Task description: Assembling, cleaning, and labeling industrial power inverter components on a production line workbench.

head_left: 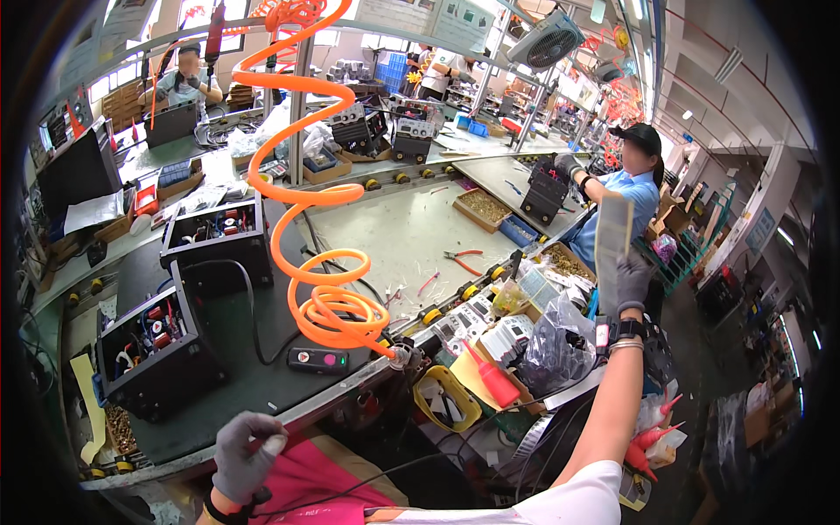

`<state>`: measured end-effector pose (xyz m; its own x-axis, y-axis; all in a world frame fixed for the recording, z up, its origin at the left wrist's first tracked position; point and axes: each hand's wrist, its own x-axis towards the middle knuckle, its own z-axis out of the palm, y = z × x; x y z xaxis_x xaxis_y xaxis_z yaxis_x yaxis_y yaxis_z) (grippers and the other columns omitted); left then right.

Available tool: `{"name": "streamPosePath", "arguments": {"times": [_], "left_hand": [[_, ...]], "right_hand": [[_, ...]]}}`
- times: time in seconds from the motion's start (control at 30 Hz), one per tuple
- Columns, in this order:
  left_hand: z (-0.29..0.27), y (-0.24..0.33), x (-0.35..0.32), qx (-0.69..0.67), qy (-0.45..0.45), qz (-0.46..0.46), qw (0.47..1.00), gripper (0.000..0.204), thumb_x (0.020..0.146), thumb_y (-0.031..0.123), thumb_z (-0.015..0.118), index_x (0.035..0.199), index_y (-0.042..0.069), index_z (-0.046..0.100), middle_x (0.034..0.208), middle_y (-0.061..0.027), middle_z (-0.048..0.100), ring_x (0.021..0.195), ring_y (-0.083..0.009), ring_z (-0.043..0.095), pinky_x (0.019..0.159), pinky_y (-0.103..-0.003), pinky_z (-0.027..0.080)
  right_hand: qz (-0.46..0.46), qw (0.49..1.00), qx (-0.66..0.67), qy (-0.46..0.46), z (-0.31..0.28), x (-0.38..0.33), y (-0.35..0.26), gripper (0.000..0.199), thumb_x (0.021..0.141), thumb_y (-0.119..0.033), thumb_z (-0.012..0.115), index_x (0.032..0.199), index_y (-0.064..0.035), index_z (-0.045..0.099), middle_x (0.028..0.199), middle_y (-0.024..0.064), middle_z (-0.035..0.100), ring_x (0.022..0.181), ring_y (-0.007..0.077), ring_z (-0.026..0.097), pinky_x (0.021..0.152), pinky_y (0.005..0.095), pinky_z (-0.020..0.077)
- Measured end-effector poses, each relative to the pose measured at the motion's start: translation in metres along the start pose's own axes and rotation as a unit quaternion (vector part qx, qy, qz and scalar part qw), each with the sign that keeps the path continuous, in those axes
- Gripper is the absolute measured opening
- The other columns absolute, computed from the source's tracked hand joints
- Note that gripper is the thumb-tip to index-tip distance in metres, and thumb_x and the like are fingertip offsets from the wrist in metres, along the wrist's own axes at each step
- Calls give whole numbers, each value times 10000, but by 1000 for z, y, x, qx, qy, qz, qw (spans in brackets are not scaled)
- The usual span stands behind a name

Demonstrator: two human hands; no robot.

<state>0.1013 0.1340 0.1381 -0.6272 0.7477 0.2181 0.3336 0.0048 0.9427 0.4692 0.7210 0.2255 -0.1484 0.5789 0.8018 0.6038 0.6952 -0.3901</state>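
Observation:
My right hand [632, 282], in a grey glove with a dark band at the wrist, is raised at the right and closed on the lower part of a flat rectangular strip [614, 232]. The strip is greyish, paler along its middle, stands upright and is slightly blurred. In front of the bench edge my left hand [245, 459], also gloved in grey, is held with curled fingers; whatever is between them, if anything, is hidden. Nearest to it on the dark mat are two open black metal cases [166, 367] with wiring inside, and a small black control box [317, 360].
An orange coiled air hose [337, 192] hangs over the bench. Red-handled pliers [464, 261] lie beyond. A red squeeze bottle [494, 381], a yellow bin [446, 398] and plastic bags [560, 346] crowd the right. A co-worker [621, 206] stands at the far right, handling a black case [544, 192].

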Motion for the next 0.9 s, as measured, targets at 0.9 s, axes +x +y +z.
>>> {"name": "streamPosePath", "arguments": {"times": [0.9], "left_hand": [[-75, 7, -50, 153, 154, 37, 975, 348, 768, 191, 771, 1038, 61, 594, 841, -159, 659, 794, -324, 672, 692, -363, 529]], "right_hand": [[-412, 690, 461, -377, 99, -298, -526, 411, 797, -20, 616, 1200, 46, 571, 912, 184, 644, 798, 331, 649, 708, 379, 535]]}}
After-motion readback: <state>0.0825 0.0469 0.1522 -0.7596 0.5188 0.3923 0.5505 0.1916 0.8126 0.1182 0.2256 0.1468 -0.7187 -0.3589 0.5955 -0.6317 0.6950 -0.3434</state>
